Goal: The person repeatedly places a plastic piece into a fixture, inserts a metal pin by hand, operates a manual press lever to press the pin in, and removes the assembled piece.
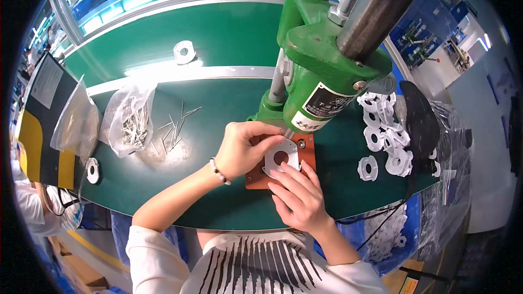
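Note:
A white plastic plate with a round central hole [290, 151] lies on the orange-brown base block [256, 181] under the green hand press [313, 98]. My left hand [245, 147] reaches in from the left, thumb and forefinger pinched together at the plate's far edge, just below the press ram. Whatever sits between those fingertips is too small to make out. My right hand [299, 198] rests at the near edge of the plate, its fingers stretched out and touching it. Several thin metal pins [175, 130] lie loose on the green tabletop to the left.
A clear plastic bag of pins [133, 128] stands at the left, near a single white ring part [93, 170]. Several white parts [384, 130] are heaped right of the press. Another white part [184, 52] sits at the back. Below the table's right edge, a blue bin [411, 223] holds more.

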Demonstrator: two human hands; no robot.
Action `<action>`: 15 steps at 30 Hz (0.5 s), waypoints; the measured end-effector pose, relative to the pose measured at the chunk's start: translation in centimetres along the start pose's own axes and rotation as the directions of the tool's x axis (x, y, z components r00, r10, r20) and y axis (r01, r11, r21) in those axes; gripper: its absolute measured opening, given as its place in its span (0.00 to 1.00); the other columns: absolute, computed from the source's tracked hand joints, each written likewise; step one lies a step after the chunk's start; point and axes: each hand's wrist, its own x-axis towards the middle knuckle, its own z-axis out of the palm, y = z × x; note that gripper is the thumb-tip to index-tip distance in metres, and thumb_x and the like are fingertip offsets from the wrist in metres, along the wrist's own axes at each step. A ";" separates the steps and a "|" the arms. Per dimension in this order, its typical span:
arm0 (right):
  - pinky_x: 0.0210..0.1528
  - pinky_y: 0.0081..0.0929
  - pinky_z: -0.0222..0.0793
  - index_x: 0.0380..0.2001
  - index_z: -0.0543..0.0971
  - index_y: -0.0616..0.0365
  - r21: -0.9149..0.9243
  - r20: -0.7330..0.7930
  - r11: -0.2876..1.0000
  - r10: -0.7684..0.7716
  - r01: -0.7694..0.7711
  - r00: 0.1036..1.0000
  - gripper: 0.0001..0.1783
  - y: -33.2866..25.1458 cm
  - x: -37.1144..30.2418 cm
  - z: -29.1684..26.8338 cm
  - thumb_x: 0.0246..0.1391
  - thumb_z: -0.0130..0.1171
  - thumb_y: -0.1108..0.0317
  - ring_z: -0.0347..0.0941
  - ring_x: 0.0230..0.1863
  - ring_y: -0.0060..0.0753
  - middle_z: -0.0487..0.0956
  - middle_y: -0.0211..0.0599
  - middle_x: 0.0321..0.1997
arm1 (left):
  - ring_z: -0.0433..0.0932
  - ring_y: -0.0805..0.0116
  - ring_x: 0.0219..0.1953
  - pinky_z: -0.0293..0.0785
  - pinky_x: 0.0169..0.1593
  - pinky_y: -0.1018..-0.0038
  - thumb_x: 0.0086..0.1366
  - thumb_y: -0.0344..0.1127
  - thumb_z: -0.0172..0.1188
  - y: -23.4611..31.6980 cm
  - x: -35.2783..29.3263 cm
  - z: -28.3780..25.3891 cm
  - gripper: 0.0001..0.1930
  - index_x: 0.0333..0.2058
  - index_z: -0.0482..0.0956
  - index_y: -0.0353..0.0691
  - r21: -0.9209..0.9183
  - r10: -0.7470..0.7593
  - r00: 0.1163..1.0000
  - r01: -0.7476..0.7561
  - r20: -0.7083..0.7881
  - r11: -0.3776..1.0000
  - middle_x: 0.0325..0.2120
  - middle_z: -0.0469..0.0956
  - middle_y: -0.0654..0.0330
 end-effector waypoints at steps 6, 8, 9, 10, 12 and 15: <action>0.57 0.43 0.60 0.34 0.79 0.61 0.011 0.032 1.000 0.006 -0.006 0.999 0.11 0.1 0.2 0.2 0.43 0.59 0.74 0.71 0.51 0.43 0.78 0.39 0.44 | 0.75 0.63 0.26 0.73 0.30 0.72 0.47 0.25 0.65 -0.7 1.0 0.5 0.07 0.28 0.82 0.37 0.172 0.301 0.953 -0.291 -0.032 0.941 0.20 0.77 0.57; 0.57 0.42 0.60 0.34 0.79 0.61 0.011 0.040 1.000 0.005 -0.005 0.999 0.11 0.2 0.2 0.1 0.43 0.59 0.74 0.71 0.51 0.43 0.77 0.39 0.44 | 0.75 0.62 0.26 0.73 0.30 0.72 0.47 0.25 0.65 -0.8 1.1 0.6 0.07 0.28 0.82 0.37 0.200 0.309 0.951 -0.300 -0.016 0.933 0.20 0.78 0.57; 0.57 0.42 0.60 0.34 0.79 0.61 0.012 0.041 1.000 0.005 -0.006 0.999 0.11 0.2 0.1 0.1 0.43 0.59 0.74 0.71 0.51 0.43 0.77 0.39 0.44 | 0.75 0.62 0.26 0.72 0.30 0.71 0.46 0.25 0.65 -0.9 1.1 0.7 0.06 0.27 0.81 0.36 0.213 0.336 0.942 -0.326 -0.014 0.921 0.20 0.78 0.57; 0.57 0.42 0.60 0.34 0.79 0.61 0.009 0.039 1.000 0.006 -0.007 0.999 0.11 0.2 0.1 0.1 0.42 0.59 0.74 0.71 0.51 0.42 0.77 0.39 0.44 | 0.75 0.61 0.26 0.72 0.30 0.71 0.46 0.26 0.65 -1.0 1.1 0.7 0.06 0.26 0.81 0.36 0.227 0.363 0.932 -0.351 -0.012 0.909 0.20 0.78 0.57; 0.57 0.42 0.60 0.34 0.79 0.61 0.007 0.038 1.000 0.007 -0.007 0.999 0.11 0.2 0.1 0.1 0.42 0.59 0.74 0.71 0.52 0.42 0.77 0.39 0.44 | 0.75 0.60 0.26 0.72 0.30 0.71 0.46 0.26 0.66 -1.2 1.1 0.7 0.06 0.26 0.81 0.36 0.236 0.369 0.929 -0.356 -0.013 0.904 0.20 0.78 0.57; 0.57 0.42 0.60 0.34 0.79 0.60 0.009 0.044 1.000 0.014 -0.015 0.999 0.12 0.3 0.1 0.1 0.43 0.59 0.74 0.71 0.52 0.42 0.77 0.38 0.45 | 0.74 0.60 0.26 0.72 0.30 0.70 0.45 0.26 0.66 -1.2 1.1 0.8 0.06 0.25 0.81 0.36 0.246 0.377 0.926 -0.362 -0.015 0.899 0.20 0.78 0.56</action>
